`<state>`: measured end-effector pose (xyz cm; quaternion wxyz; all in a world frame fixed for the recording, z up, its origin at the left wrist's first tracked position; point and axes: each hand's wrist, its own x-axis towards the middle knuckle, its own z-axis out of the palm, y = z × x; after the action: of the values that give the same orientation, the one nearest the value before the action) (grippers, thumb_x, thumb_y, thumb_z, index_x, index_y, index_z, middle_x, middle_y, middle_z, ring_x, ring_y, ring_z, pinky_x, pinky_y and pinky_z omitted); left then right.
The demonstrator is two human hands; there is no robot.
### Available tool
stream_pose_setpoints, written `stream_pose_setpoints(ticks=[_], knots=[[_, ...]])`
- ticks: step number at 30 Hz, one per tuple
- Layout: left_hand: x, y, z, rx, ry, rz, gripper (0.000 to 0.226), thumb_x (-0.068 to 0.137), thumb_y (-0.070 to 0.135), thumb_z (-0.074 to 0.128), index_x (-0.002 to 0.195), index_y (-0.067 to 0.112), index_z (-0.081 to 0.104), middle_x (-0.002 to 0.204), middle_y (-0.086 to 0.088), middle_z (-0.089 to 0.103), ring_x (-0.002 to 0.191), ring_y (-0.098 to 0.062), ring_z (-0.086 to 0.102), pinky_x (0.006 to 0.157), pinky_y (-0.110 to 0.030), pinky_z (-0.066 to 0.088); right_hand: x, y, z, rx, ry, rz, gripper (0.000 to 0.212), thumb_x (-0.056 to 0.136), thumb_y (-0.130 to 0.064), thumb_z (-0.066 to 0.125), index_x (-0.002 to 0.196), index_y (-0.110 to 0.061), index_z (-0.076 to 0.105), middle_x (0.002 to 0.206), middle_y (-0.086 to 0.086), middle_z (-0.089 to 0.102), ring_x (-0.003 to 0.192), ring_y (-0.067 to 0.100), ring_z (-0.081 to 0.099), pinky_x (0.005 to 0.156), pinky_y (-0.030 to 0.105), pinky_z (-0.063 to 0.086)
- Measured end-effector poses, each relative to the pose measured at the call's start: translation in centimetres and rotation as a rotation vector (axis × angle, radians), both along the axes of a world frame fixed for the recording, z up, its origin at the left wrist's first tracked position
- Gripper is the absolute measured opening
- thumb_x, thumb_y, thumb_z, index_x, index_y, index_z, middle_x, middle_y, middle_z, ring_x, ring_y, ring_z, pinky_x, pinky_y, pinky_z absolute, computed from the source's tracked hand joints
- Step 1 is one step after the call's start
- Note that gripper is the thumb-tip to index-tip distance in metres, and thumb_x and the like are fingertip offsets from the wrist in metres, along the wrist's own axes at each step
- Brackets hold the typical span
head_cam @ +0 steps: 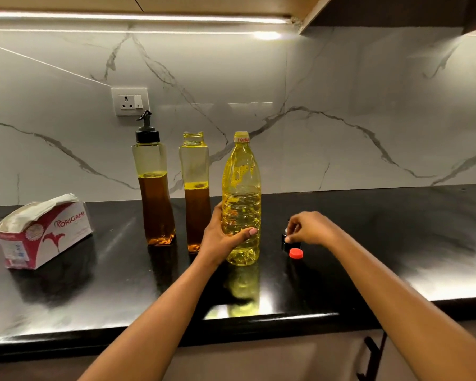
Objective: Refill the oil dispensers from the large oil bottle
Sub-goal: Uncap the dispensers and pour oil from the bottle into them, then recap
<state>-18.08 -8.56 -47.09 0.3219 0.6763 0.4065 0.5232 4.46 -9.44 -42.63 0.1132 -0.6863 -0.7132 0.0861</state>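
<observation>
- While my left hand (221, 237) grips the upright large oil bottle (241, 174), the uncapped dispenser (194, 166) stands just left of it on the surface (382, 221).
- My right hand (311, 229) pinches the black cap (284, 243).

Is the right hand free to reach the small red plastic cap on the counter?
Likely yes: the small red plastic cap lies uncovered just beside the right hand, though it pinches a black lid.
</observation>
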Motion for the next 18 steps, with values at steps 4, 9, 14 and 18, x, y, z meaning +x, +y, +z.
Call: stream_pose_setpoints(ticks=[4,9,14,18], knots=[[-0.2,0.1,-0.1,-0.005,0.0,-0.01,0.086,0.06,0.043,0.081,0.132,0.034,0.034,0.112,0.018,0.058,0.102,0.006,0.055,0.085,-0.018,0.043,0.1,-0.5,-1.6,-0.047,-0.131,-0.014,0.037,0.081,-0.039,0.07,0.112,-0.021,0.062,0.109,-0.001,0.064,0.097,0.015,0.06,0.088,0.032,0.05],[-0.5,0.1,-0.2,0.001,-0.007,-0.024,0.094,0.055,0.055,0.086,0.131,0.037,0.034,0.114,0.018,0.058,0.104,0.005,0.056,0.086,-0.019,0.045,-0.1,0.0,-2.9,-0.066,-0.052,0.001,0.028,0.082,-0.027,0.071,0.108,-0.022,0.064,0.109,0.0,0.064,0.096,0.013,0.059,0.088,0.031,0.051],[-0.7,0.2,-0.3,-0.004,-0.024,-0.044,0.092,0.05,0.058,0.08,0.128,0.042,0.034,0.113,0.019,0.06,0.101,0.009,0.058,0.084,-0.015,0.046,-0.2,-1.1,1.6,0.067,0.597,0.12,0.021,0.086,-0.019,0.065,0.105,-0.022,0.061,0.104,-0.002,0.062,0.095,0.013,0.059,0.076,0.025,0.051],[-0.8,0.5,-0.5,-0.015,-0.036,-0.066,0.097,0.05,0.057,0.081,0.133,0.038,0.034,0.117,0.016,0.06,0.106,0.004,0.06,0.09,-0.021,0.047,-1.1,-0.7,9.0,0.286,0.96,0.395,0.026,0.087,-0.013,0.063,0.112,-0.018,0.06,0.107,0.0,0.062,0.103,0.014,0.058,0.085,0.025,0.052]])
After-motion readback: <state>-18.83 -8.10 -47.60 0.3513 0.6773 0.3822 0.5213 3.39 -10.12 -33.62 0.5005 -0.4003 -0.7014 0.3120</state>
